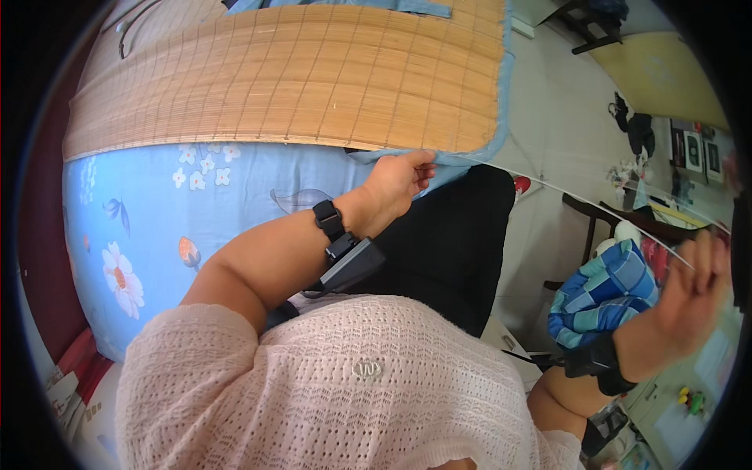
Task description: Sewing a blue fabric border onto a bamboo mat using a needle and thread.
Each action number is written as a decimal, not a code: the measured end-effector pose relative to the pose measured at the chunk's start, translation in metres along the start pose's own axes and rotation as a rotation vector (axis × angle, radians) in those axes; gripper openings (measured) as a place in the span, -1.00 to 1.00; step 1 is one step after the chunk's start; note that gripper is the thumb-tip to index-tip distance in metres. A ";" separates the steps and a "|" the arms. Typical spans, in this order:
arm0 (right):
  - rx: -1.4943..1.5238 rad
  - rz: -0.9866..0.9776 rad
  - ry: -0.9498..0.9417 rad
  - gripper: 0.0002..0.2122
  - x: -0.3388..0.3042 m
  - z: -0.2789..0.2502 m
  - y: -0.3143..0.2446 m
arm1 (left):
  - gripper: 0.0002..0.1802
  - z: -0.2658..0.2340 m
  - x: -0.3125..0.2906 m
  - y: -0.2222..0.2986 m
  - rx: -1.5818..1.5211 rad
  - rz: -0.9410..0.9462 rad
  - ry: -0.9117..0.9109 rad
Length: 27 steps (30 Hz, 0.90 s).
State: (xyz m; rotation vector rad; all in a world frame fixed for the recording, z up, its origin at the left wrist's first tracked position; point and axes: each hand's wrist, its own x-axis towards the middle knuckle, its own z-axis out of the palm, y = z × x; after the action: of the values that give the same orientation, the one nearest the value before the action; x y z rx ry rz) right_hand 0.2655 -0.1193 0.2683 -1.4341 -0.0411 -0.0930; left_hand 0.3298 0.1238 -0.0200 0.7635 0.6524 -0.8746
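A bamboo mat (313, 82) lies across a bed, with blue cloth binding (504, 110) along its right side and round the near corner. My left hand (401, 182) pinches the loose blue strip at the mat's near edge, close to that corner. From there a taut white thread (583, 196) runs out to the right. Far to the right, my raised right hand (689, 290) is closed on the thread's other end, its fingers smeared by motion. Whether a needle is in those fingers cannot be made out.
A blue flowered sheet (227, 204) covers the bed under the mat. More blue cloth (376, 6) lies at the mat's far side. To my right are a dark wooden chair (599, 215), a blue checked cloth bundle (603, 294) and a pale cabinet (658, 399).
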 end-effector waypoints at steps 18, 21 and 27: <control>-1.398 -0.123 0.336 -0.77 0.018 -0.022 0.182 | -0.78 0.018 -0.015 0.018 0.132 -0.042 -0.142; -0.619 0.477 0.100 -0.83 -0.021 0.019 0.213 | -0.80 0.014 -0.016 0.025 0.140 -0.102 -0.123; -0.419 0.295 0.013 -0.74 -0.031 0.071 0.278 | -0.84 0.018 -0.017 0.028 0.075 -0.140 -0.067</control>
State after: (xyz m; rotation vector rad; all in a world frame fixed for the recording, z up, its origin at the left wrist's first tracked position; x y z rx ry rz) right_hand 0.2609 -0.0105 0.0014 -1.8412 0.2116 0.1402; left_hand 0.3488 0.1281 0.0115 0.7592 0.6220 -1.0536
